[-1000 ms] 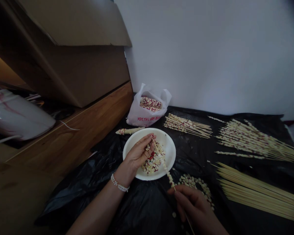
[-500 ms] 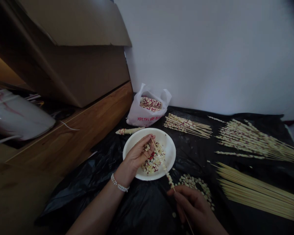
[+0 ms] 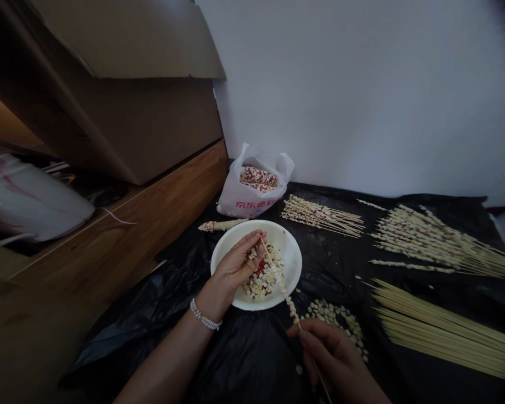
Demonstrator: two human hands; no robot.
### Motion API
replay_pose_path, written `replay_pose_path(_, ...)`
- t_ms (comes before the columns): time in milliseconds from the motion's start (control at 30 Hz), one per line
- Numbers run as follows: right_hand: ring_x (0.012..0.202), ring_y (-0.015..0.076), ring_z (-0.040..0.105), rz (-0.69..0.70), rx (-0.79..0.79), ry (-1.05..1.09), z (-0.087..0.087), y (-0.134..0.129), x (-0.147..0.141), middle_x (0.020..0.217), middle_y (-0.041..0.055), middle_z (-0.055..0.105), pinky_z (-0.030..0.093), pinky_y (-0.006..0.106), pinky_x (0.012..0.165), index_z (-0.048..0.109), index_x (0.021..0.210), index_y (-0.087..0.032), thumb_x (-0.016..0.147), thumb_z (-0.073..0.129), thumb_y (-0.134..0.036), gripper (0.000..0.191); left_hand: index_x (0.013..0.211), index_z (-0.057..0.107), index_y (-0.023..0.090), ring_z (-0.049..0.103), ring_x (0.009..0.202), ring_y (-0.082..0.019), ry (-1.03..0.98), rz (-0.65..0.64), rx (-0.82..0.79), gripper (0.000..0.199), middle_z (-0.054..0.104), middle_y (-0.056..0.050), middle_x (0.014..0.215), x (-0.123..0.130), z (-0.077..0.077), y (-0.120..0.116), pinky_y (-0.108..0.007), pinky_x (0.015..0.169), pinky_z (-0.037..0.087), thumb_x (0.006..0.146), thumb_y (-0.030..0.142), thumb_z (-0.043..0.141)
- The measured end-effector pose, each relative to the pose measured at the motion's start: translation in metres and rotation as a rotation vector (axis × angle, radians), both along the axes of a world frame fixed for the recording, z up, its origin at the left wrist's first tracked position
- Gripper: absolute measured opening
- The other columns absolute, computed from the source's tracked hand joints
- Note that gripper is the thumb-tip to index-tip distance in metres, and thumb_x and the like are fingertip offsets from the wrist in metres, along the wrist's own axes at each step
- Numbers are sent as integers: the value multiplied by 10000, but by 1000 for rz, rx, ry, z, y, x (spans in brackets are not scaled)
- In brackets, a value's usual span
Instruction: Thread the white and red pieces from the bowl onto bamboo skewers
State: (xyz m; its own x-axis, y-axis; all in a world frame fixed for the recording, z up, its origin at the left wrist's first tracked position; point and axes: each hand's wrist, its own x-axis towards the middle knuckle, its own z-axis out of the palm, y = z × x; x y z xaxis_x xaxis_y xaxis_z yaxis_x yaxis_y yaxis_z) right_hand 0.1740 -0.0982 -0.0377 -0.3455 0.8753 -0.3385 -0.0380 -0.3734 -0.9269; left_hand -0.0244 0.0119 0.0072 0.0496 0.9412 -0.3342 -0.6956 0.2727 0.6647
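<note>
My right hand (image 3: 334, 353) is closed around a thin wooden skewer (image 3: 292, 311), with pale and dark red corn kernels threaded along its middle. The skewer slants up and left over the white bowl (image 3: 293, 264). At its bare tip are the thumb and fingertips of my left hand (image 3: 239, 261), pinched together above the bowl. Some kernels show in the curl of the left fingers; what sits right at the fingertips is too small to make out. Loose corn kernels (image 3: 263, 286) in white and red lie in the bowl below.
A white plastic bag (image 3: 248, 207) of corn cobs stands behind the bowl, beside a partly stripped cob (image 3: 221, 225). Threaded skewers (image 3: 307, 213) and a larger pile (image 3: 421, 238) lie right, above bare skewers (image 3: 441, 331). Scattered kernels (image 3: 340, 317) rest on black plastic sheeting (image 3: 244, 359).
</note>
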Motion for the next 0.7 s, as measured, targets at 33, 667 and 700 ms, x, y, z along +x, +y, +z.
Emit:
replay_pose_path(33, 397, 91, 373, 0, -5, 10, 0, 0, 0, 408, -77, 473, 271, 219, 466, 727, 908, -161, 806, 623, -690, 549, 1273, 659, 254, 631, 1179, -225, 3, 2, -46, 529, 743, -59, 1127, 1, -1, 4, -305, 985, 514, 782, 64, 711)
replay_pose_path(667, 426, 108, 379, -21, 31, -46, 0, 0, 1, 430, -77, 442, 275, 229, 483, 746, 930, -164, 822, 605, -695, 560, 1099, 733, 199, 626, 1182, -238, 17, -60, -40, 308, 733, -91, 1125, 6, -6, 12, -321, 981, 521, 799, 130, 712)
replay_pose_path(700, 425, 107, 375, -19, 27, -42, -2, 0, 1, 430, -78, 439, 272, 229, 482, 747, 931, -163, 822, 603, -695, 562, 1087, 737, 197, 619, 1196, -241, 22, -65, -41, 301, 732, -94, 1128, 5, -5, 12, -318, 986, 516, 793, 136, 718)
